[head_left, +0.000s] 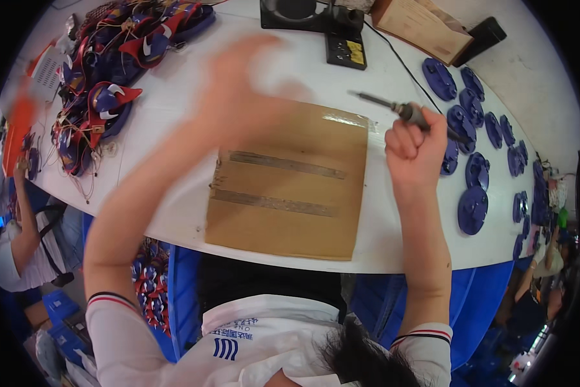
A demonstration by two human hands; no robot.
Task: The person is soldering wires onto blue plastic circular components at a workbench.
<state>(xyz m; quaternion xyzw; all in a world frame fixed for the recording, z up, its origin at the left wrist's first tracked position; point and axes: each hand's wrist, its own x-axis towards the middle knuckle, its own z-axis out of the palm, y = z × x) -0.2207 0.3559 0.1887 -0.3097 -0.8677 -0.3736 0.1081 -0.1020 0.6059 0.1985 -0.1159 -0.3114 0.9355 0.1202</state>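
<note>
My right hand (414, 145) is wrapped round the dark handle of a soldering iron (411, 113). Its metal tip points left, raised above the table. My left hand (241, 80) is smeared by motion over the far edge of a cardboard sheet (283, 232). Its thumb and fingers look spread apart, with nothing visible between them. Two grey strips (283, 164) run across the cardboard, which lies on the white table in front of me.
Red and blue plastic parts with loose wires (106, 106) are piled at the left. Several dark blue round parts (473, 209) lie at the right. A black soldering stand (346, 48) and a cardboard box (422, 29) stand at the back. Other people are at both sides.
</note>
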